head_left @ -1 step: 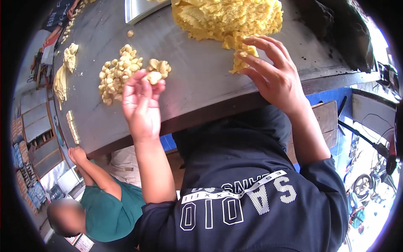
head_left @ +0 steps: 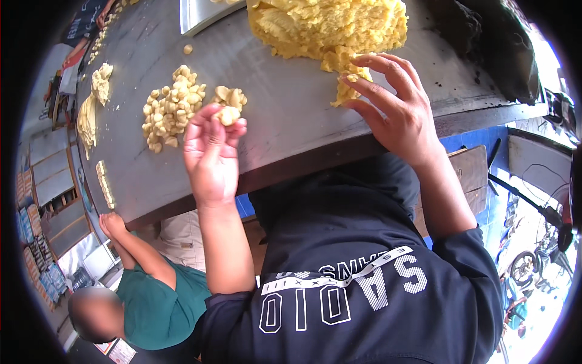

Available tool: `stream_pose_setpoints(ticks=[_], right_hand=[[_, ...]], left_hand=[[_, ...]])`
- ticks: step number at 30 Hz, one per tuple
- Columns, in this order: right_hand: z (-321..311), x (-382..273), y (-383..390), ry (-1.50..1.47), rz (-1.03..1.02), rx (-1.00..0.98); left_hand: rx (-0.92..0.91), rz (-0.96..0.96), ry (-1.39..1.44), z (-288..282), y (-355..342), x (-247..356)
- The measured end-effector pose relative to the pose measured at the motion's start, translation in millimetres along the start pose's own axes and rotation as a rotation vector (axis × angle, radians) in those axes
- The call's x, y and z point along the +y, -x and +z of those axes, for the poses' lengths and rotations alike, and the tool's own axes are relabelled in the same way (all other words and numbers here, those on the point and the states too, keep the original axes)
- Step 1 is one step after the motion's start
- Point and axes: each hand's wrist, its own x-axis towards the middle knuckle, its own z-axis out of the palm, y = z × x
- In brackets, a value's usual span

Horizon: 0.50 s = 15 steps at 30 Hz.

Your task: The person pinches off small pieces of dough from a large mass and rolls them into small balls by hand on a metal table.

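Note:
A small pale dough piece (head_left: 228,116) is pinched in my left hand (head_left: 211,151), between thumb and fingers, with the palm turned up. Just beyond it lies a little cluster of flattened dough pieces (head_left: 230,97), and to its left a heap of small pale dough balls (head_left: 173,106). My right hand (head_left: 397,112) has its fingers spread and bent, the fingertips touching the crumbly near end of a large yellow mass (head_left: 327,27) that looks like soft filling or dough. Whether a bit is loose between those fingertips cannot be made out.
All this lies on a grey metal-topped table (head_left: 285,115). A metal tray (head_left: 203,15) stands at the far edge, dark cloth (head_left: 497,54) at the far right. Dough lumps (head_left: 91,115) and a thin strip (head_left: 105,184) lie left, near a co-worker in green (head_left: 160,303).
My left hand has shifted slightly to the right and nearer to me, with the dough piece still pinched. The right hand has barely moved.

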Motion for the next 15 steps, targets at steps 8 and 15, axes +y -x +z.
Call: stream_pose_setpoints(ticks=[8, 15], right_hand=[[29, -49, -20, -0.312, 0.078, -0.048], [51, -42, -24, -0.466, 0.108, -0.047]], left_hand=[[-0.078, -0.04, -0.048, 37, 9, -31], [-0.019, 0.028, -0.334, 40, 14, -34]])
